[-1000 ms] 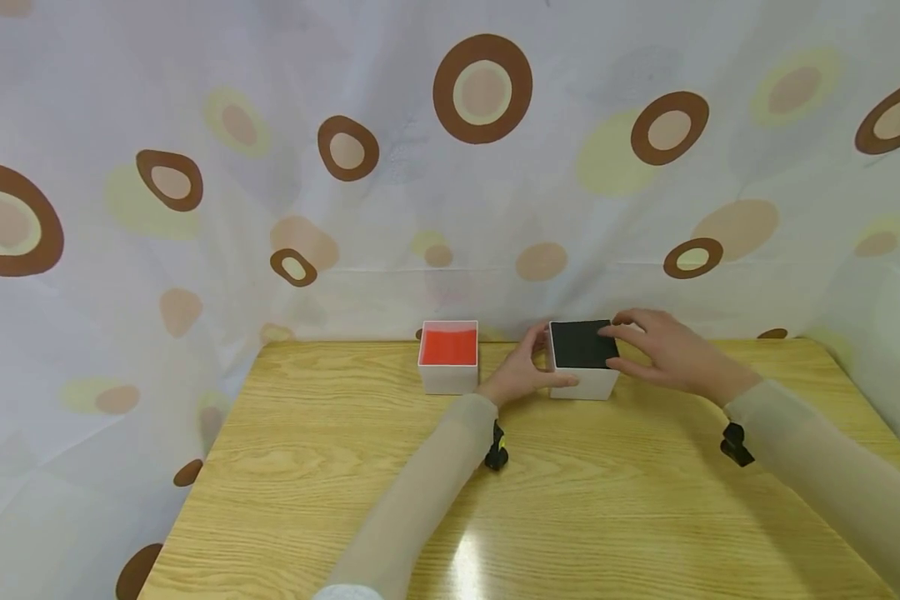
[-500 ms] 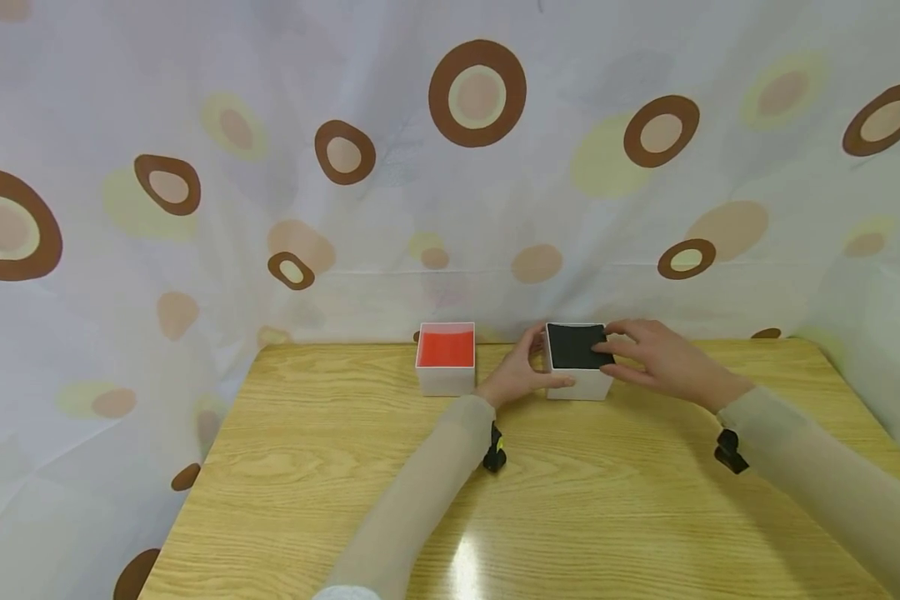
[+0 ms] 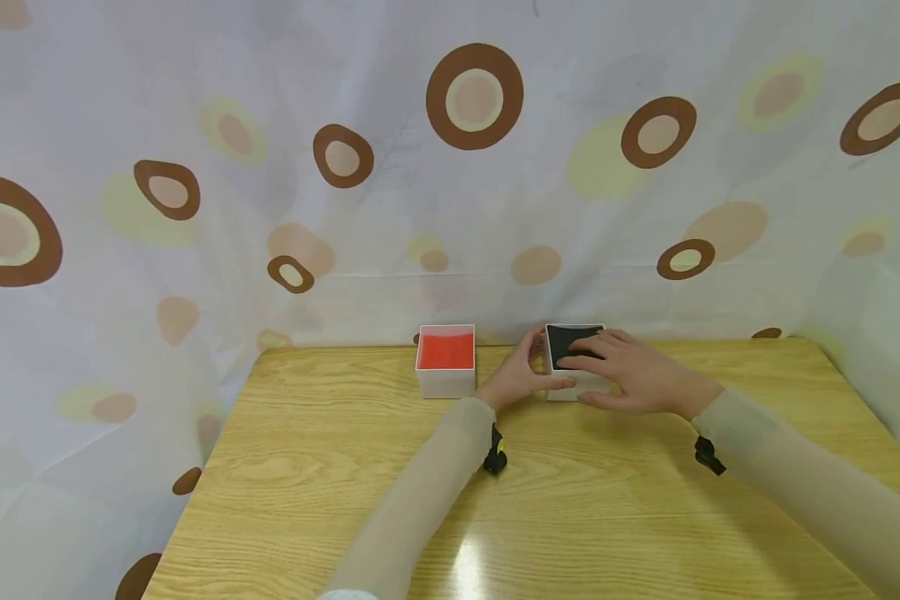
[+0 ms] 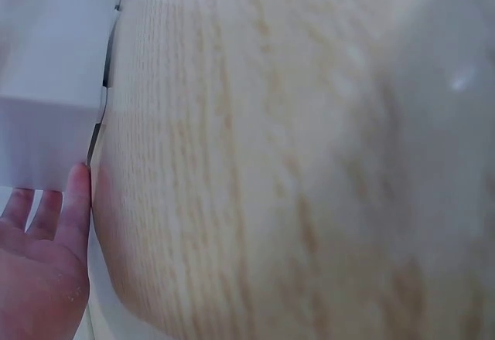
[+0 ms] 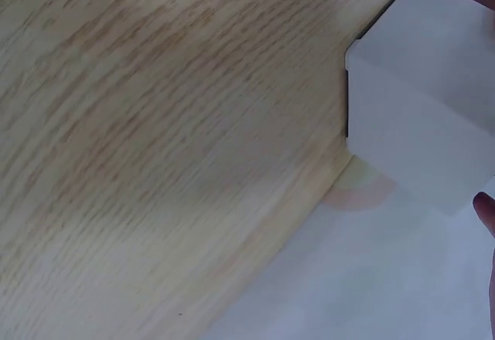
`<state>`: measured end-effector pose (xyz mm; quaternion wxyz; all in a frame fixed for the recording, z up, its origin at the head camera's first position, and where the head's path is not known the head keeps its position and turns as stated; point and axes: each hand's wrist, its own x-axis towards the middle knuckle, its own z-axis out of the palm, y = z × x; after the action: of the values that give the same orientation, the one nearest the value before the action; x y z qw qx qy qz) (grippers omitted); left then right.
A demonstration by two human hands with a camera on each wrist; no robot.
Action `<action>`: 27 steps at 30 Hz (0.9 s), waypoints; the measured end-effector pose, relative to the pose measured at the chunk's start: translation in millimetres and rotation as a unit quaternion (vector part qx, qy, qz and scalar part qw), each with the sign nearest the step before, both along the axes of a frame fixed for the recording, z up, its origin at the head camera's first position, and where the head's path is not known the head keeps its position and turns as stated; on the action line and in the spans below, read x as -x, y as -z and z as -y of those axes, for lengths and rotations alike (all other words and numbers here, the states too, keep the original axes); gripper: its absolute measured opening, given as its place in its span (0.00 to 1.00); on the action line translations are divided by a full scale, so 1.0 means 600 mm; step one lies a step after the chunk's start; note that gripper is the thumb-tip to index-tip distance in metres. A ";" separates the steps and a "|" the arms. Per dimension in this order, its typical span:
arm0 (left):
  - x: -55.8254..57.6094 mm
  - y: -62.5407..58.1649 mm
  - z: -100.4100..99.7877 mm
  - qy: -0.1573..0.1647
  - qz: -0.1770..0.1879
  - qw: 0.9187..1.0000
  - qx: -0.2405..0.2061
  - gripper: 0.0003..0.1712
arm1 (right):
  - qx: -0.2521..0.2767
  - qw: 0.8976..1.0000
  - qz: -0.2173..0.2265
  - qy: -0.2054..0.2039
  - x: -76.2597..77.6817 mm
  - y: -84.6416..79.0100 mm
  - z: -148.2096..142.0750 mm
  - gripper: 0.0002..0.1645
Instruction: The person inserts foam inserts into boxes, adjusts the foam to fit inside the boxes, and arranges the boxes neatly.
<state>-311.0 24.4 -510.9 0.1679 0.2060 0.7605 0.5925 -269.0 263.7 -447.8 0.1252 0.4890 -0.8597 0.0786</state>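
Observation:
In the head view, a square white box (image 3: 562, 390) stands at the table's far edge, with a black sheet-like piece (image 3: 561, 340) inside its top. My left hand (image 3: 516, 377) holds this box at its left side, thumb along the front and fingers toward the back. The left wrist view has those fingers (image 4: 75, 209) against the box wall. My right hand (image 3: 641, 377) reaches over the box from the right, its fingers spread on the black piece and its thumb by the front wall. Part of the black piece is hidden under that hand.
A second white box (image 3: 447, 383) stands to the left, with a red sheet-like piece (image 3: 447, 352) inside. Both boxes are on a wooden table (image 3: 330, 483), close to a patterned curtain (image 3: 375, 225) that hangs behind it.
My right hand has moved left and toward me, from the box's right edge to over the black piece. The left hand keeps its place on the box.

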 end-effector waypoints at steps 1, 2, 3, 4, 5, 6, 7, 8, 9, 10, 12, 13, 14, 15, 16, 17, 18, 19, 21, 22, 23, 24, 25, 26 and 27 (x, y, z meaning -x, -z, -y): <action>0.000 0.000 0.000 0.000 0.002 1.000 0.000 0.60 | -0.005 1.000 -0.001 0.001 0.001 0.002 0.000 0.32; 0.000 -0.001 0.001 0.001 0.003 1.000 -0.001 0.60 | -0.009 1.000 -0.002 0.003 0.001 0.004 0.000 0.32; -0.001 -0.001 0.001 0.001 0.003 1.000 -0.001 0.60 | -0.012 1.000 -0.002 0.004 0.001 0.004 0.001 0.32; -0.001 -0.001 0.001 0.001 0.003 1.000 -0.002 0.60 | -0.013 1.000 -0.003 0.005 0.001 0.004 0.002 0.32; -0.001 -0.001 0.001 0.001 0.002 1.000 -0.004 0.59 | -0.014 1.000 -0.003 0.006 0.001 0.004 0.003 0.32; -0.002 -0.001 0.001 0.001 0.001 1.000 -0.004 0.59 | -0.015 1.000 -0.002 0.008 0.000 0.004 0.004 0.31; -0.002 -0.002 0.002 0.001 0.000 1.000 -0.005 0.59 | -0.015 1.000 0.001 0.012 0.000 0.003 0.006 0.31; -0.002 -0.002 0.001 0.001 -0.002 1.000 -0.006 0.59 | -0.013 1.000 0.002 0.016 0.000 0.001 0.007 0.30; -0.002 -0.002 0.001 0.000 -0.004 1.000 -0.008 0.59 | -0.010 1.000 0.002 0.021 0.000 0.001 0.007 0.29; -0.002 -0.002 0.001 0.000 -0.005 1.000 -0.008 0.58 | -0.006 1.000 -0.001 0.026 0.000 0.000 0.007 0.28; -0.002 -0.002 0.000 -0.002 -0.005 1.000 -0.009 0.58 | -0.001 0.999 -0.009 0.038 0.001 0.000 0.005 0.27; -0.002 -0.002 0.000 -0.002 -0.006 1.000 -0.008 0.58 | -0.002 0.999 -0.014 0.044 0.002 0.001 0.003 0.26; -0.002 -0.001 -0.001 -0.004 -0.006 1.000 -0.006 0.58 | -0.004 0.999 -0.018 0.048 0.002 0.001 0.000 0.26; -0.002 -0.001 -0.001 -0.005 -0.005 1.000 -0.004 0.58 | -0.008 0.998 -0.022 0.051 0.003 0.002 -0.003 0.25; -0.002 -0.001 -0.001 -0.007 -0.005 1.000 -0.001 0.59 | -0.012 0.998 -0.023 0.052 0.003 0.002 -0.005 0.25; -0.002 0.000 -0.001 -0.008 -0.005 1.000 0.001 0.59 | -0.016 0.998 -0.023 0.053 0.003 0.003 -0.007 0.25; -0.002 -0.001 -0.001 -0.009 -0.004 1.000 0.004 0.59 | -0.021 0.998 -0.022 0.052 0.004 0.003 -0.008 0.26; -0.003 -0.001 0.000 -0.011 -0.004 1.000 0.006 0.59 | -0.025 0.998 -0.020 0.050 0.004 0.004 -0.008 0.26; -0.004 -0.002 0.000 -0.013 -0.004 1.000 0.010 0.59 | -0.031 0.998 -0.015 0.051 0.005 0.004 -0.008 0.26; -0.004 -0.003 0.000 -0.013 -0.004 1.000 0.011 0.59 | -0.034 0.998 -0.015 0.052 0.005 0.003 -0.007 0.26; -0.005 -0.003 0.000 -0.013 -0.005 1.000 0.010 0.59 | -0.038 0.998 -0.015 0.053 0.004 0.002 -0.006 0.26; -0.005 -0.003 0.000 -0.012 -0.005 1.000 0.010 0.59 | -0.040 0.998 -0.016 0.053 0.004 0.002 -0.004 0.25; -0.005 -0.003 0.000 -0.011 -0.006 1.000 0.008 0.59 | -0.043 0.997 -0.019 0.054 0.004 0.001 -0.002 0.25; -0.004 -0.003 0.000 -0.009 -0.007 1.000 0.006 0.59 | -0.043 0.997 -0.020 0.054 0.003 0.000 0.000 0.24; -0.004 -0.002 0.000 -0.006 -0.008 1.000 0.001 0.59 | -0.041 0.997 -0.022 0.053 0.003 -0.002 0.002 0.24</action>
<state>-308.5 24.2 -509.6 0.1586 0.2054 0.7639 0.5909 -270.6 262.4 -446.9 0.1282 0.4488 -0.8840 0.0255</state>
